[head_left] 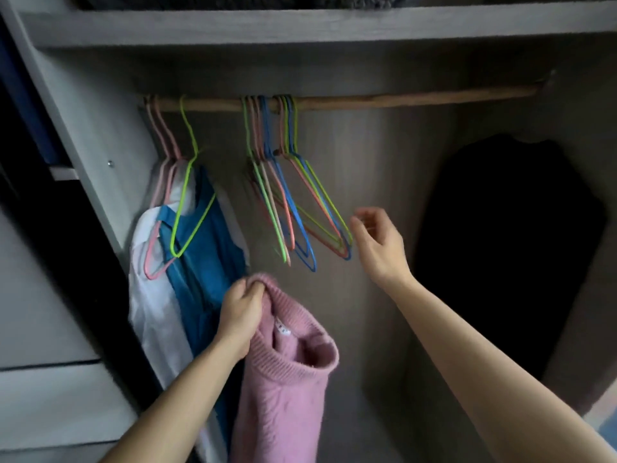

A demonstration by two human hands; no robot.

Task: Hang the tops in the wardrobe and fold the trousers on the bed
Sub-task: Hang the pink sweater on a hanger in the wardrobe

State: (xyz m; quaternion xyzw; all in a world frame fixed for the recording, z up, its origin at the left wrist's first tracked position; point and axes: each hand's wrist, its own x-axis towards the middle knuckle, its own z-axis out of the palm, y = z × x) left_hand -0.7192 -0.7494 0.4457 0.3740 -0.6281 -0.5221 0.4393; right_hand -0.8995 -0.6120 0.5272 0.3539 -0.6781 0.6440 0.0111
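A pink knitted sweater [283,379] hangs in front of the open wardrobe, low and centre in the view, its ribbed neckline gaping upward with a small white label showing inside. The left hand [238,315] grips the neckline at its highest point, fingers curled tight over the rib and thumb hidden behind the wool. The rest of the sweater drops straight down out of view.

The right hand [377,242] is raised inside the wardrobe, holding nothing, its fingers apart and loosely bent. Its fingertips are just beside the lower corner of a bunch of empty wire hangers [293,208]; whether they touch cannot be told.

Those hangers, green, pink and blue, hook together over a wooden rail [367,100] near its middle. At the rail's left end hang a blue top [207,262] and a white garment [150,295], on pink hangers [160,182], with a green hanger [187,202] lying against the blue top's front. The sweater hangs just right of the blue top.

On the right of the compartment a dark garment [507,235] hangs against the back wall, well apart from the hangers. A grey shelf [300,26] runs above the rail. Left of the wardrobe's side panel are pale drawer fronts [40,329].
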